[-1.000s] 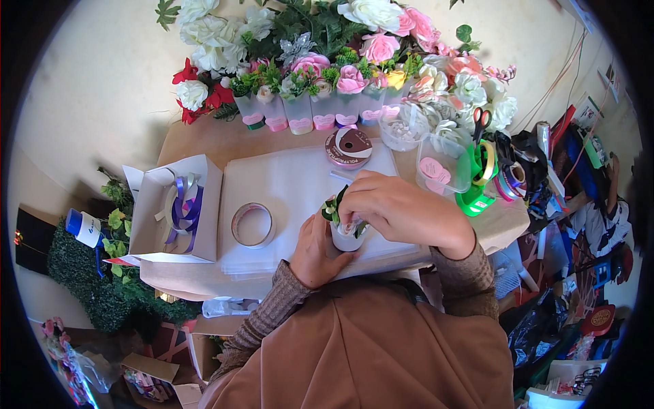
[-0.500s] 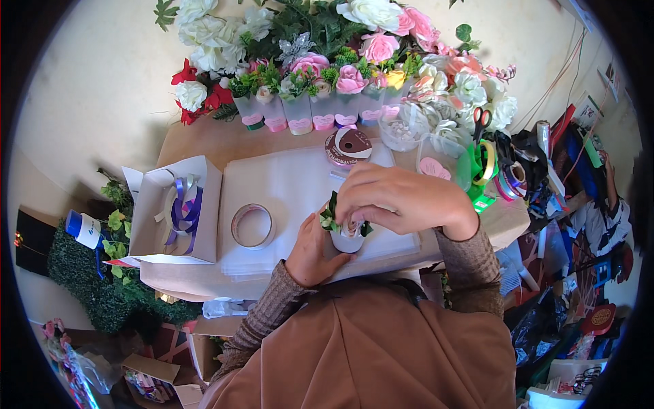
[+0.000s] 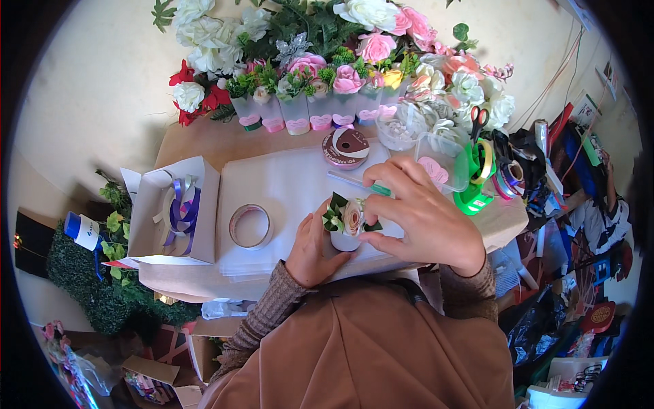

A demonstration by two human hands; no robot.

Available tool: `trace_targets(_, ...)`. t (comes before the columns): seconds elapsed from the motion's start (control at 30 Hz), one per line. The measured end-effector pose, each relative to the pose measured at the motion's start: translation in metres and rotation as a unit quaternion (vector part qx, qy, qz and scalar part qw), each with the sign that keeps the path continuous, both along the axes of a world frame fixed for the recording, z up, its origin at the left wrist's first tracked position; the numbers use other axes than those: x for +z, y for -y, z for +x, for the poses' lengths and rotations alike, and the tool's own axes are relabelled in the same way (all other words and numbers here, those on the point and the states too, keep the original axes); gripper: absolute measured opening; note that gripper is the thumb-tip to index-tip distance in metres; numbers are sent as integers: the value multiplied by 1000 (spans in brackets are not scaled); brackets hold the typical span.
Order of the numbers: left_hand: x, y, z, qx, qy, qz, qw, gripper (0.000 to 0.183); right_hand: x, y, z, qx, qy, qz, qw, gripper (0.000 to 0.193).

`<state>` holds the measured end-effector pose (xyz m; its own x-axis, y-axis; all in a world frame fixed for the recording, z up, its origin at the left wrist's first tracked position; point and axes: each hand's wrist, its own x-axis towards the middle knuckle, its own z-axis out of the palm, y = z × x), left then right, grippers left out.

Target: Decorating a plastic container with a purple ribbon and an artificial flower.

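Note:
A small white cup stands near the front edge of the table, holding a pale peach artificial rose with green leaves. My left hand grips the cup from its left side, thumb along the near side. On the right, my right hand has its thumb and fingers spread around the rose, the thumb tip close to the cup's rim. No object shows between those fingers, though whether they touch the petals or leaves I cannot tell.
White sheets lie under my hands. A tape roll, a ribbon spool and a white box of purple ribbons surround them. Flower-filled frosted holders line the back. Scissors stand by a green tape dispenser.
My right hand has drawn back to the right and its fingers have opened, uncovering the rose. The left hand keeps its hold on the cup.

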<state>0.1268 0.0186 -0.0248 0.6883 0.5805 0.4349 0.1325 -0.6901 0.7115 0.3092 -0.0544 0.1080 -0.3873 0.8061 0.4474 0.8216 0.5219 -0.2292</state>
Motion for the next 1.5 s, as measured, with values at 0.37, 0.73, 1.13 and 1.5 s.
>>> trace_targets(0.37,11,2,-3,-6,-16,-34,999,96,0,2,-7,-15,25,-6,1000,17)
trace_targets(0.73,105,-11,-8,-51,31,76,995,28,4,6,-8,-4,35,-8,999,16)
trace_targets(1.13,107,-25,2,-84,-37,82,992,13,4,9,-6,-11,51,11,999,12)
trace_targets(1.5,102,-30,7,-99,-32,70,992,10,1,2,-10,-47,-17,-6,999,13)
